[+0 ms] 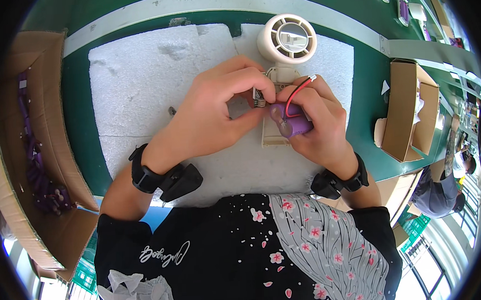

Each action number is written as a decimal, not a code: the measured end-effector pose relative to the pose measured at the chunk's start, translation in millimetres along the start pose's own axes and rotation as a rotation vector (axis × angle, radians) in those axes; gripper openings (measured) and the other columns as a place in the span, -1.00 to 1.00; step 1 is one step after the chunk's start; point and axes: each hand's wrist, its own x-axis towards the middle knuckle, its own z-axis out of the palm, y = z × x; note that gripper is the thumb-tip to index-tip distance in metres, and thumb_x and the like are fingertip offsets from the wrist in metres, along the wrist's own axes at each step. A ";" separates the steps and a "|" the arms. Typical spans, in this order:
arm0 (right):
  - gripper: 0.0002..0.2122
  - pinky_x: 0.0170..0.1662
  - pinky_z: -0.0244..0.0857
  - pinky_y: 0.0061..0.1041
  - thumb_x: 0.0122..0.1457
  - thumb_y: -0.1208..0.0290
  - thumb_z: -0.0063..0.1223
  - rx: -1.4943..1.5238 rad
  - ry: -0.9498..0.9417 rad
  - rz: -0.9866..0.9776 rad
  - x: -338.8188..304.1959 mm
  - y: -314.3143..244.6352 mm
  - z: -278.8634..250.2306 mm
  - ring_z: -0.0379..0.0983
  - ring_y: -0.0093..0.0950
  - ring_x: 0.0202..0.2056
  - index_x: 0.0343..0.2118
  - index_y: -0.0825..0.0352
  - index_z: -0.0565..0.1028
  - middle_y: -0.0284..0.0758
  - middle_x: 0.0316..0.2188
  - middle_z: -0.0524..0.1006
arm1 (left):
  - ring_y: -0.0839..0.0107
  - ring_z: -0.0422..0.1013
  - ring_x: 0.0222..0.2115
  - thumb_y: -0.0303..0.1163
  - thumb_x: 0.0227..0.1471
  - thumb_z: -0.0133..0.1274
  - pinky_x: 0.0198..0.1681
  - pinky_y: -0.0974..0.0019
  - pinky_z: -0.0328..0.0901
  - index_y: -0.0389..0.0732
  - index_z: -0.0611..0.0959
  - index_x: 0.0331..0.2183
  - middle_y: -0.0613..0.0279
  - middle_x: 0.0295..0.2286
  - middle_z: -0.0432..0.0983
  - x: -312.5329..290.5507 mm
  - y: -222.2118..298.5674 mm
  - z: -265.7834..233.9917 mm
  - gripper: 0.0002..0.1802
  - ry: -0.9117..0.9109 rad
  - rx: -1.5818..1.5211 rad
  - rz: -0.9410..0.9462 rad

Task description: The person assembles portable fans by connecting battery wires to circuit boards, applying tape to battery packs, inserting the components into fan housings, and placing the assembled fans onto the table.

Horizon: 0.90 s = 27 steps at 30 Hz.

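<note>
So the surface [371, 93] is dark green, with a pale strip [212, 3] running along its far side and more green beyond that. Tall windows [425, 268] at lower right are super bright, basically blown-out white.

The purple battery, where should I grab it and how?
I'd grip the purple battery around its rounded sides, from the right, like the right hand does: its curved barrel should suit a wraparound hold, leaving the red and black wires unpulled.

A head-worn fisheye looks down closely on the green bench [368, 101].
</note>
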 end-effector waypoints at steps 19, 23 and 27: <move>-0.91 -0.64 0.15 -0.55 -0.06 0.50 0.12 0.257 -0.084 -0.127 0.0 4.7 -17.5 0.28 -0.47 -0.73 -0.49 0.40 0.50 -0.34 -0.70 0.43 | 0.46 0.44 -0.24 -0.74 -0.08 0.10 -0.14 0.37 0.37 -0.29 0.57 -0.20 0.19 -0.25 0.49 0.9 0.3 -11.7 -0.67 -0.088 -0.098 -0.062; -0.93 -0.63 0.15 -0.54 -0.07 0.52 0.12 0.228 -0.225 -0.096 2.3 2.3 -20.3 0.32 -0.47 -0.71 -0.53 0.39 0.50 -0.32 -0.69 0.44 | 0.46 0.44 -0.26 -0.69 -0.08 0.14 -0.17 0.37 0.37 -0.27 0.60 -0.23 0.17 -0.28 0.51 2.3 3.5 -10.1 -0.71 -0.061 -0.059 -0.009; -0.97 -0.63 0.15 -0.53 -0.08 0.55 0.10 0.226 -0.252 -0.051 2.4 0.4 -22.8 0.33 -0.46 -0.70 -0.55 0.38 0.50 -0.31 -0.69 0.43 | 0.43 0.45 -0.32 -0.63 -0.11 0.22 -0.24 0.40 0.36 -0.27 0.63 -0.29 0.16 -0.33 0.53 3.6 -1.6 -15.1 -0.75 -0.110 0.075 0.156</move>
